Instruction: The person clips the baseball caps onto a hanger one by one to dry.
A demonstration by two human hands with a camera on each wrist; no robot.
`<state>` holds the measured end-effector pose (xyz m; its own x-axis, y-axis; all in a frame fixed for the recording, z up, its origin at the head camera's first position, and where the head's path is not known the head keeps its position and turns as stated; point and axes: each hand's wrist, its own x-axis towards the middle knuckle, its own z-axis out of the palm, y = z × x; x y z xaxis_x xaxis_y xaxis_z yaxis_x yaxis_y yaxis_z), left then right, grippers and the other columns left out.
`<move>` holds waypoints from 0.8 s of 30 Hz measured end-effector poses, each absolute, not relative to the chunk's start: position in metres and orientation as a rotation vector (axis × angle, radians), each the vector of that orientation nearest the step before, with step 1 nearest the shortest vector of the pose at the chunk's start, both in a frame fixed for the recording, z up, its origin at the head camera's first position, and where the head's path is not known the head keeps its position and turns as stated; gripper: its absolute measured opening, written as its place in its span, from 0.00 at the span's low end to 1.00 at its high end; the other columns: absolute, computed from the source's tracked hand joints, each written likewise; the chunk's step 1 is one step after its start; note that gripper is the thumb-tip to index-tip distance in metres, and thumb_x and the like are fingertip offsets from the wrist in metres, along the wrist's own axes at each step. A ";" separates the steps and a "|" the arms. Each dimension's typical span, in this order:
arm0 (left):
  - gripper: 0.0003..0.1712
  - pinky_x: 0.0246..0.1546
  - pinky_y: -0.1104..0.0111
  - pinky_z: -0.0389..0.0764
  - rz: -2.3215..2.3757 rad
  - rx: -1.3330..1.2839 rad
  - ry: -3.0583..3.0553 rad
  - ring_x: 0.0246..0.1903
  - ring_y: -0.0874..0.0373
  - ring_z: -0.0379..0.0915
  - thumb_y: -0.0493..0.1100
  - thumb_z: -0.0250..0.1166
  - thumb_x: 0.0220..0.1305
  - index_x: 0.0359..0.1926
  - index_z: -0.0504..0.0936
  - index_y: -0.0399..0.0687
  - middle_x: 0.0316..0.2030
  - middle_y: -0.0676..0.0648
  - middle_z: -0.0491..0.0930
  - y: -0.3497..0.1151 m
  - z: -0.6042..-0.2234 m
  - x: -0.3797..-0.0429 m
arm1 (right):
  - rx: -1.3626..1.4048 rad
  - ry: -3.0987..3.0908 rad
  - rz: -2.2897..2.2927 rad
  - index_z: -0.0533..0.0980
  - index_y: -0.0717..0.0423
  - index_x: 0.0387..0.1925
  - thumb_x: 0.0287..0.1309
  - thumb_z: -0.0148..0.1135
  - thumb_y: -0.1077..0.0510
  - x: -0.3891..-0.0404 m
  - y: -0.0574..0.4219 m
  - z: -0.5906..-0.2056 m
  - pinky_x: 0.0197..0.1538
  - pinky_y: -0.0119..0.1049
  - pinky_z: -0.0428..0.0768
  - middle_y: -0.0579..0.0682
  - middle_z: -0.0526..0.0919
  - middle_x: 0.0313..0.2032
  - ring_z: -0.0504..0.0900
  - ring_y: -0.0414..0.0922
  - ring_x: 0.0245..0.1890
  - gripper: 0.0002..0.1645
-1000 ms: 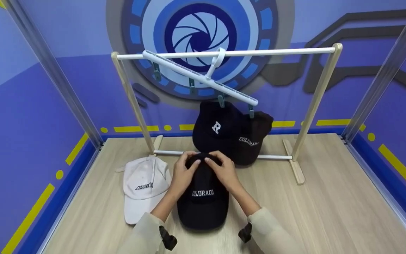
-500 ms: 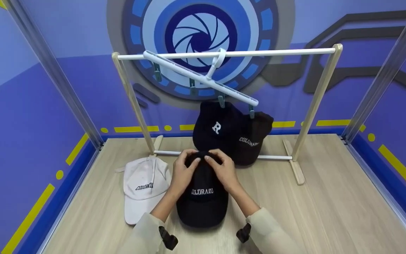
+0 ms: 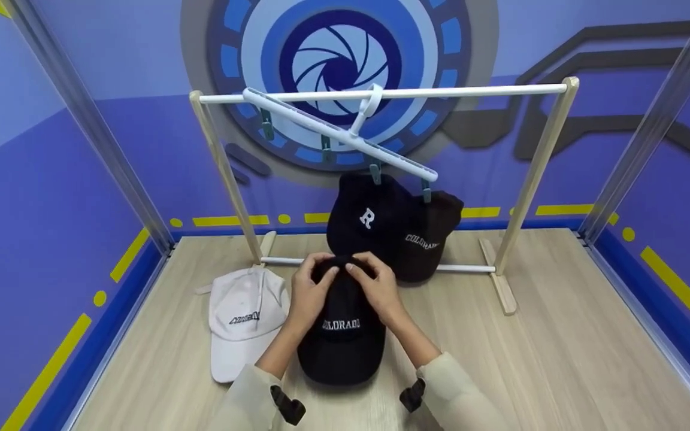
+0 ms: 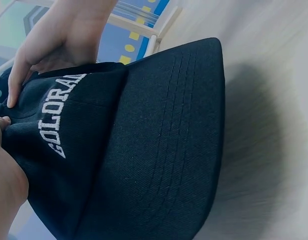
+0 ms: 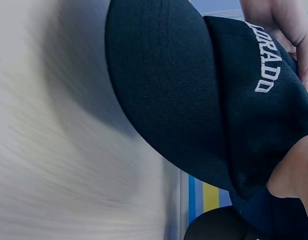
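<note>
A black baseball cap [image 3: 341, 356] with white COLORADO lettering is held between both hands, brim toward the person. My left hand [image 3: 309, 293] pinches the left side of its crown top, thumb in front and fingers behind. On the right side, my right hand [image 3: 380, 293] pinches the crown in the same way. Both thumbs lie close together near the top. In the left wrist view the brim [image 4: 163, 135] stands off the table, its shadow set apart. The right wrist view shows the crown [image 5: 258, 115] between the two hands. The fingertips behind the crown are hidden.
A white cap [image 3: 243, 320] lies on the table at left. Behind stands a rack [image 3: 471, 91] bearing a tilted white hanger [image 3: 303, 121] with green clips. From its right-hand clips hang a black R cap [image 3: 351, 203] and a dark brown COLORADO cap [image 3: 435, 221].
The held cap has shifted slightly left and away from the person, both hands keeping their pinch. The hanger, hanging caps and white cap stay as they were.
</note>
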<state>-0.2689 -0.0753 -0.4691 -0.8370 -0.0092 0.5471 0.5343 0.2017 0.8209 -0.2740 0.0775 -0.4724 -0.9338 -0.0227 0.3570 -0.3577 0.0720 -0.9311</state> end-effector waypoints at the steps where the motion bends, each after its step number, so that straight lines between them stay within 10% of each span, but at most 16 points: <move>1: 0.13 0.50 0.63 0.74 -1.676 -0.489 -2.044 0.46 0.53 0.76 0.33 0.64 0.60 0.47 0.77 0.33 0.43 0.41 0.80 -0.076 -0.469 -0.269 | 0.382 -2.098 1.950 0.80 0.58 0.41 0.59 0.63 0.57 -0.274 0.077 -0.472 0.46 0.35 0.76 0.50 0.82 0.40 0.78 0.43 0.42 0.10; 24: 0.13 0.52 0.63 0.73 -1.676 -0.475 -1.975 0.48 0.54 0.75 0.31 0.63 0.60 0.47 0.78 0.33 0.43 0.41 0.80 -0.073 -0.452 -0.272 | 0.389 -2.018 1.978 0.80 0.59 0.40 0.59 0.64 0.57 -0.278 0.072 -0.458 0.42 0.34 0.77 0.51 0.82 0.38 0.79 0.44 0.39 0.10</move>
